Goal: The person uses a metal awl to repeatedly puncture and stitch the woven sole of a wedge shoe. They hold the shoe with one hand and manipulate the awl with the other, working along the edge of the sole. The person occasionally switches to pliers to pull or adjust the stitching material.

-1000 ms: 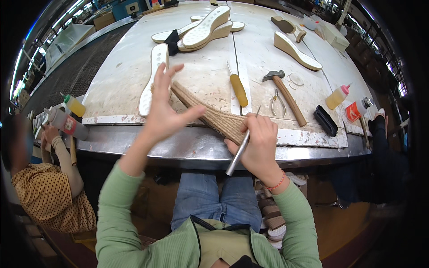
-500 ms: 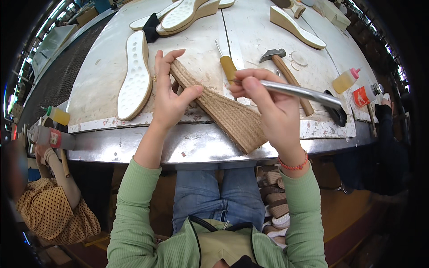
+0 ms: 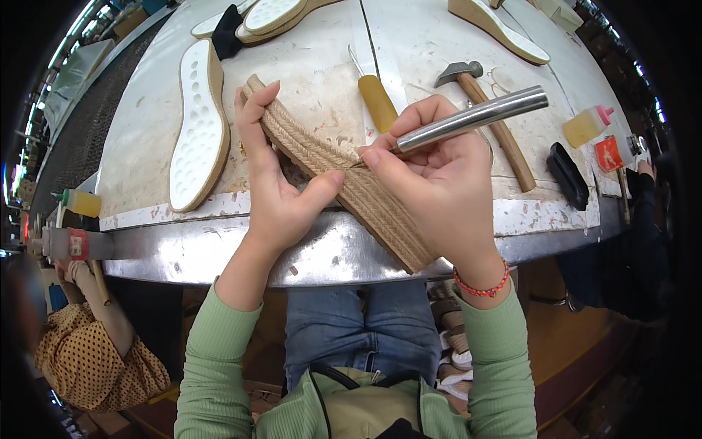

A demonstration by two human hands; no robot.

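Note:
A wedge shoe sole [image 3: 340,168] wrapped in braided tan jute is tilted on its side over the table's metal edge. My left hand [image 3: 281,194] grips its narrow end, fingers behind and thumb on the braid. Between the fingers of my right hand [image 3: 446,164] is a slim tool with a shiny metal handle [image 3: 475,117]. Its thin tip meets the braid close to my left thumb. The tip itself is too small to make out clearly. Just beyond my right fingers lies a hooked tool with a yellow handle [image 3: 377,102].
A hammer [image 3: 497,124] and a black tray-like piece [image 3: 567,175] lie to the right, near a pink-capped glue bottle [image 3: 587,126]. A white-topped wedge sole [image 3: 197,132] lies left; more soles [image 3: 274,14] lie at the far side. A co-worker's patterned sleeve [image 3: 99,344] is at left.
My right hand has brought the metal tool's tip down onto the braid and turned its handle upward. The sole is tilted more steeply. The view has shifted slightly.

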